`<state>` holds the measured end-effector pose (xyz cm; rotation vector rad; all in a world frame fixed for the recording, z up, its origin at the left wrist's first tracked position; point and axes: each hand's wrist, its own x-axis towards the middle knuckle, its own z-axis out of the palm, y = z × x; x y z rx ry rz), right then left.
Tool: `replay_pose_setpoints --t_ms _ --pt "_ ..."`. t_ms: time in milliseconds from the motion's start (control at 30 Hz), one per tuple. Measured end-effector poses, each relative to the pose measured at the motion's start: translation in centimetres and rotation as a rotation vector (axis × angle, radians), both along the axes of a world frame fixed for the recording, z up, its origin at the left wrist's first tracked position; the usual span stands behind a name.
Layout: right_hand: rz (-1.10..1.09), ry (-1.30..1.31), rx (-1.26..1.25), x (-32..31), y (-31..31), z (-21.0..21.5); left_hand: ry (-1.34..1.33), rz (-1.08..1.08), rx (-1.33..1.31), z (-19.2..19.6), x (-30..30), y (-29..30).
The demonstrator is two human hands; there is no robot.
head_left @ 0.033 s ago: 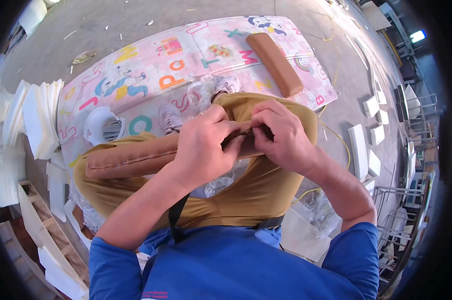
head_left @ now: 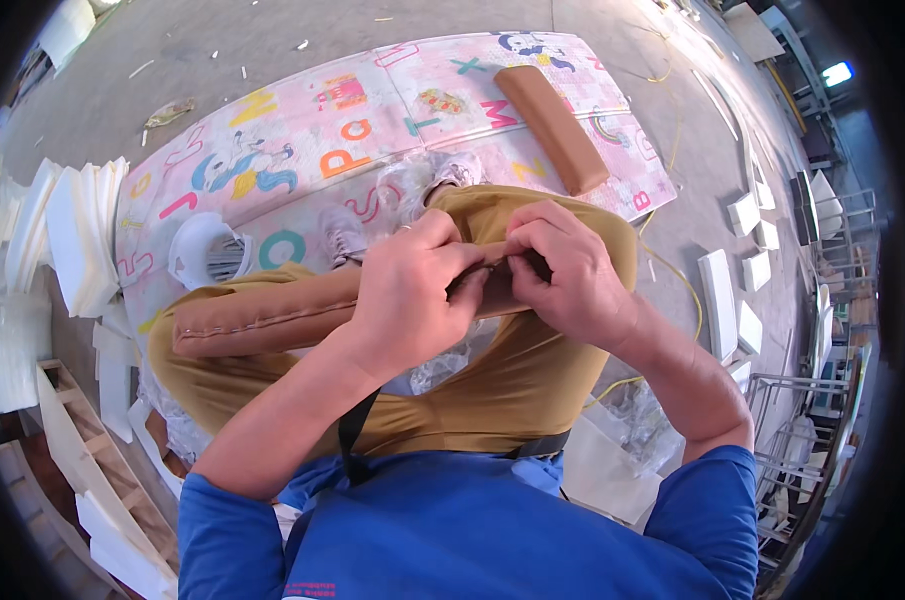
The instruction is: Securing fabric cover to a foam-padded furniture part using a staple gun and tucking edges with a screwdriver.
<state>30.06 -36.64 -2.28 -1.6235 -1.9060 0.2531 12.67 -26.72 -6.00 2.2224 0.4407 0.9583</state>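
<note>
My left hand [head_left: 419, 285] and right hand [head_left: 569, 268] each pinch a closed grip on the brown padded bar [head_left: 262, 312] across my lap, its stitched end toward nine o'clock; another brown bolster [head_left: 552, 130] lies on the pink mat [head_left: 307, 105] at one o'clock.

Brown pad [head_left: 262, 318]: mid hidden behind L hand [head_left: 407, 295], R end part. behind R hand [head_left: 575, 268].
Pinch: bit btwn fingertips [head_left: 519, 266] too dark/sm. to tell.
Shoes [head_left: 342, 236]: rear parts hidden behind trousers [head_left: 542, 375].
Mat [head_left: 207, 150]: near side mostly hidden, same reason.
Tub [head_left: 185, 250]: contents too sm. to ID.
Shirt [head_left: 492, 520]: cut by btm edge; print blurry.
Rack [head_left: 765, 390]: R side lost in dk rim.
</note>
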Motion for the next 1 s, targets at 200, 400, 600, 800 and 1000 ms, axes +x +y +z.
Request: replay_pose_setpoints --t_ms 200,400,600,800,1000 --pt "0.059 0.096 -0.124 0.5 0.0 1.1 -0.035 -0.01 0.054 -0.2 0.2 -0.2" --pt "0.04 0.153 -0.215 0.7 0.1 1.0 -0.035 -0.011 0.052 -0.3 0.2 -0.2" --pt "-0.07 0.556 -0.517 1.5 1.0 2.3 -0.045 -0.014 0.049 -0.4 -0.1 -0.2" --pt "0.057 0.248 -0.361 1.4 0.7 2.3 -0.033 -0.016 0.032 -0.4 -0.1 -0.2" --pt "0.134 -0.144 -0.096 0.1 0.5 1.8 -0.002 -0.013 0.03 -0.3 0.0 0.0"
